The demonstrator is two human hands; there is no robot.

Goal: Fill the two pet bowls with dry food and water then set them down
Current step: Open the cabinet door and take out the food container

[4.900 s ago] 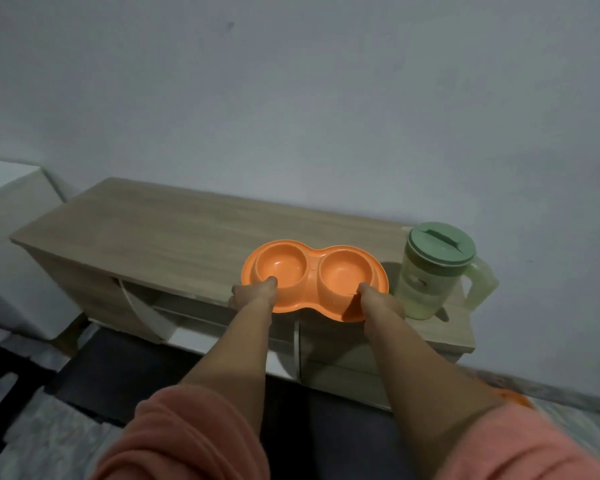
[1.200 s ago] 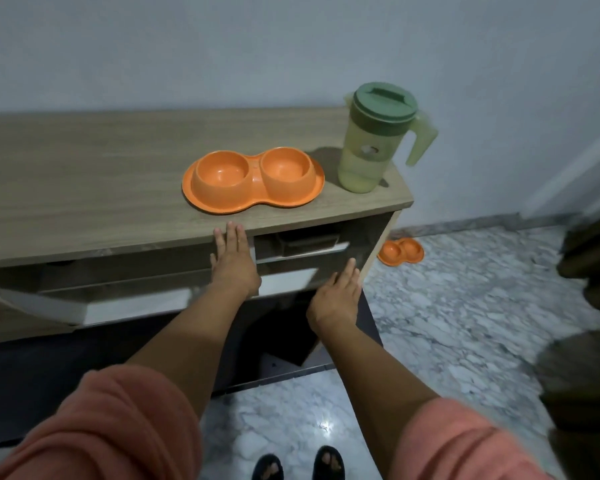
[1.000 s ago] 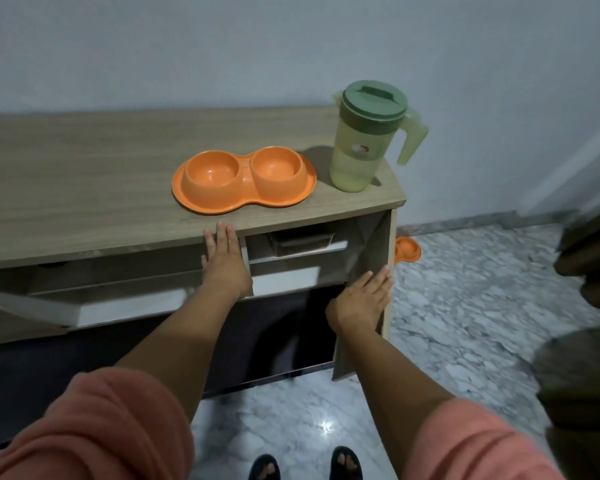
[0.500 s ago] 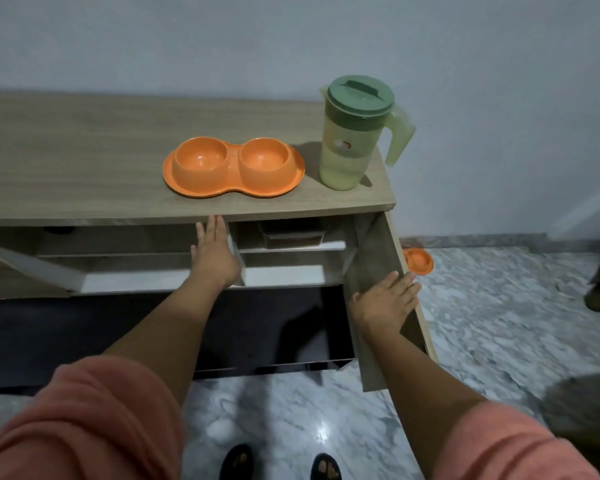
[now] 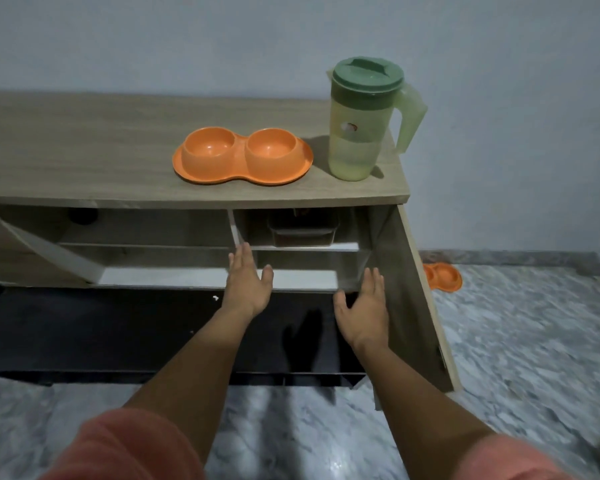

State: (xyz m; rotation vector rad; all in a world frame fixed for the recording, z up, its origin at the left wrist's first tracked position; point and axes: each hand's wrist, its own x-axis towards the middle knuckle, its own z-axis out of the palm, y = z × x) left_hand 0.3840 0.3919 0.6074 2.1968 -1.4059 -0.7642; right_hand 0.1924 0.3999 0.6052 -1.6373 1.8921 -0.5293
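Observation:
An orange double pet bowl (image 5: 242, 155), both cups empty, lies on the wooden cabinet top (image 5: 84, 161). Right of it stands a pale green pitcher (image 5: 359, 123) with a dark green lid, part full of water. Inside the open cabinet, on the upper shelf, sits a dark lidded container (image 5: 303, 230); what it holds is not visible. My left hand (image 5: 248, 284) reaches flat and open toward the shelf divider. My right hand (image 5: 364, 311) is open too, beside the swung-out cabinet door (image 5: 413, 289). Neither hand holds anything.
A second orange double bowl (image 5: 442, 276) lies on the marble floor (image 5: 516, 341) by the wall, right of the cabinet. The left cabinet door (image 5: 42, 251) hangs askew. A black panel (image 5: 101, 327) runs along the cabinet base.
The right cabinet door has swung fully open and my right hand has come off it toward the opening. My left hand has left the drawer front. My view has dropped lower.

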